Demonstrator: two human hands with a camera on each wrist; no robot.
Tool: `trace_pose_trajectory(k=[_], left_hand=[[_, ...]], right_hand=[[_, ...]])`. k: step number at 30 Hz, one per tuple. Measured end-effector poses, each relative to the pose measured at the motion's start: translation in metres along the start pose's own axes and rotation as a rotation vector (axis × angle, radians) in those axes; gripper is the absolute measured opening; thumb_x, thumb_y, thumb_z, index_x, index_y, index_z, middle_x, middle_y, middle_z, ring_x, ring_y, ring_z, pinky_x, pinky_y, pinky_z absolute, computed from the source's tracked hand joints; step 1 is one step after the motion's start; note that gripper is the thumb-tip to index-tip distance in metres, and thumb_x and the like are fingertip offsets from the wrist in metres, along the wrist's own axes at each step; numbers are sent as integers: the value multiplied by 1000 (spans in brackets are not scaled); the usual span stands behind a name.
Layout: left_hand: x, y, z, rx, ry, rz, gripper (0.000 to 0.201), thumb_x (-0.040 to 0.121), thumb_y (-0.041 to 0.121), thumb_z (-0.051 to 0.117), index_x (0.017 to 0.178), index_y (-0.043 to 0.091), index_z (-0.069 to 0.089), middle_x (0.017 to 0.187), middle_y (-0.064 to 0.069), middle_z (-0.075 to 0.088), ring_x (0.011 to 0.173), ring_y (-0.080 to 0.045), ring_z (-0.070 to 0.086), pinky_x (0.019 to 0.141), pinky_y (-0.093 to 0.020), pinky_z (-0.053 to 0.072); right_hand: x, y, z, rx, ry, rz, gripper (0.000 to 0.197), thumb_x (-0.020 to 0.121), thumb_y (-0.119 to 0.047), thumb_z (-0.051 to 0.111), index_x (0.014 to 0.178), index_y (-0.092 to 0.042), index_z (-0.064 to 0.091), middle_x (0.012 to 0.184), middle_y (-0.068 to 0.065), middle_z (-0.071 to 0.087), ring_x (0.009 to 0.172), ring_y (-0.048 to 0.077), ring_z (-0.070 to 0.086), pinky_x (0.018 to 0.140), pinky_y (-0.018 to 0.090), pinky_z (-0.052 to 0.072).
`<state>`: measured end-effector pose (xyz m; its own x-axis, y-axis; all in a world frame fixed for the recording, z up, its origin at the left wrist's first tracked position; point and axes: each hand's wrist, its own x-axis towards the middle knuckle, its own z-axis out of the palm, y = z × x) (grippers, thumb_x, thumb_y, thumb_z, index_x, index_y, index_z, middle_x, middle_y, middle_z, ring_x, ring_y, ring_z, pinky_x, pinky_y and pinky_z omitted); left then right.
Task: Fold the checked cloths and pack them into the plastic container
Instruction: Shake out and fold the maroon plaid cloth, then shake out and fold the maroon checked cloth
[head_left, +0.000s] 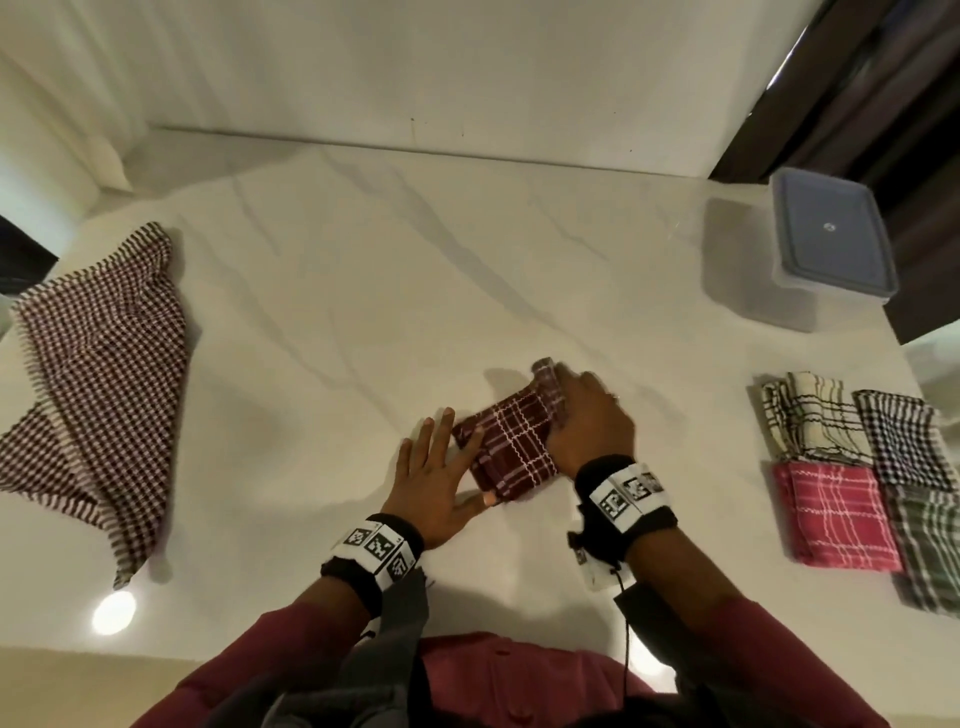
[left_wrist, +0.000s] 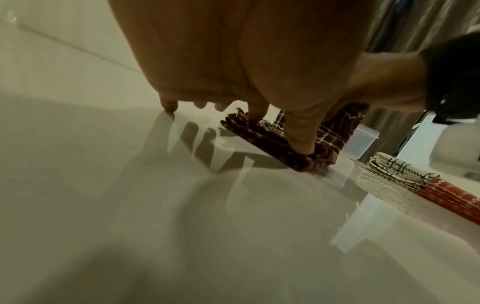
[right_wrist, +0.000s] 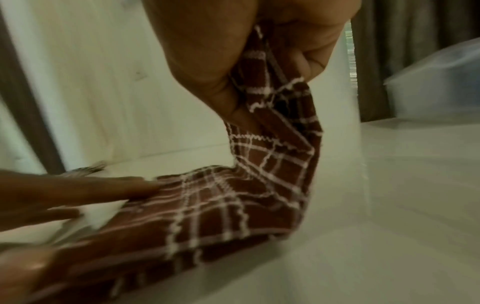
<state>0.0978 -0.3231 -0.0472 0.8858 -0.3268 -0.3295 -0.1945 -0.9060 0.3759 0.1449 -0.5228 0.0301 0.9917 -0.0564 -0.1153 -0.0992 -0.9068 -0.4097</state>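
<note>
A maroon checked cloth (head_left: 511, 447), partly folded, lies at the middle of the white marble table (head_left: 363, 286). My left hand (head_left: 441, 467) presses its left edge flat with straight fingers, and the thumb rests on the near corner. My right hand (head_left: 576, 410) grips the cloth's right end and holds it raised off the table. In the right wrist view the cloth (right_wrist: 259, 174) bends upward into the pinching right hand (right_wrist: 233, 72). The plastic container (head_left: 831, 244), with its grey-blue lid on, stands at the far right corner.
Several folded cloths lie at the right edge: cream (head_left: 815, 421), black-and-white (head_left: 909, 441), pink (head_left: 836, 514) and green (head_left: 930, 551). An unfolded brown-and-white checked cloth (head_left: 98, 384) is spread at the left. A wall runs behind the table.
</note>
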Motion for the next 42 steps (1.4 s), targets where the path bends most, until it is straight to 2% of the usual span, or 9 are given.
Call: trace_pose_trajectory(k=[6, 11, 13, 16, 19, 22, 27, 35, 42], left_hand=[[-2, 2, 1, 57, -23, -54, 99, 63, 73, 11, 151, 29, -5, 158, -6, -19, 146, -29, -16, 114, -43, -13], [-1, -1, 7, 20, -4, -37, 97, 65, 70, 12, 149, 26, -11, 154, -1, -24, 146, -27, -16, 117, -44, -13], [-2, 0, 12, -20, 39, -39, 98, 70, 75, 14, 151, 24, -3, 157, -3, -17, 146, -26, -14, 118, -46, -8], [0, 6, 16, -114, 130, -55, 107, 70, 82, 23, 152, 18, -1, 160, -5, -2, 147, -26, -3, 117, -45, -4], [2, 7, 14, -156, 157, -79, 110, 70, 81, 33, 152, 15, 0, 160, -7, 2, 147, -28, -2, 117, -46, -4], [-1, 12, 11, -178, 159, -113, 106, 77, 68, 55, 152, 15, 2, 161, -7, 1, 147, -29, -4, 118, -48, -4], [-6, 43, 13, -120, 84, -94, 113, 63, 84, 27, 152, 19, 3, 159, -13, -2, 146, -33, -6, 115, -51, -5], [14, 166, 29, -44, -8, 234, 102, 68, 77, 28, 150, 17, 21, 158, -11, 14, 145, -32, 12, 113, -52, 13], [44, 272, 49, 134, -219, 428, 84, 89, 53, 51, 152, 20, 6, 160, -1, -5, 147, -22, 0, 117, -39, 5]], right_hand=[[-29, -35, 48, 20, -383, -144, 73, 86, -20, 55, 151, -19, 20, 148, 4, 35, 124, 27, 47, 102, 36, 41], [-32, -26, 58, 101, -436, -171, 73, 93, -29, 52, 153, -16, 12, 153, 9, 26, 128, 27, 44, 106, 32, 36], [-31, -19, 53, 188, -462, -166, 63, 96, -29, 49, 151, -16, 21, 145, 10, 38, 125, 27, 46, 105, 32, 37], [-24, -5, 43, 198, -264, -90, 44, 87, -12, 55, 131, -18, 55, 127, 8, 51, 111, 25, 52, 96, 34, 44], [-15, 0, 37, 39, -108, 19, 59, 71, -16, 72, 126, -21, 51, 123, 8, 44, 111, 27, 45, 96, 37, 39], [-7, 6, 34, 231, -253, 230, 84, 63, -24, 82, 133, -16, 37, 123, 9, 54, 111, 28, 52, 96, 42, 44], [-25, 48, 13, 455, -346, 233, 39, 64, -19, 83, 94, -10, 61, 93, 6, 66, 85, 23, 63, 76, 34, 50], [-107, 170, -53, 866, -20, 358, 39, 72, -14, 81, 104, -10, 59, 96, 5, 71, 88, 21, 69, 79, 39, 57], [-134, 271, -128, 977, 169, 350, 31, 82, -2, 70, 112, -3, 61, 100, 5, 72, 89, 16, 71, 75, 27, 57]])
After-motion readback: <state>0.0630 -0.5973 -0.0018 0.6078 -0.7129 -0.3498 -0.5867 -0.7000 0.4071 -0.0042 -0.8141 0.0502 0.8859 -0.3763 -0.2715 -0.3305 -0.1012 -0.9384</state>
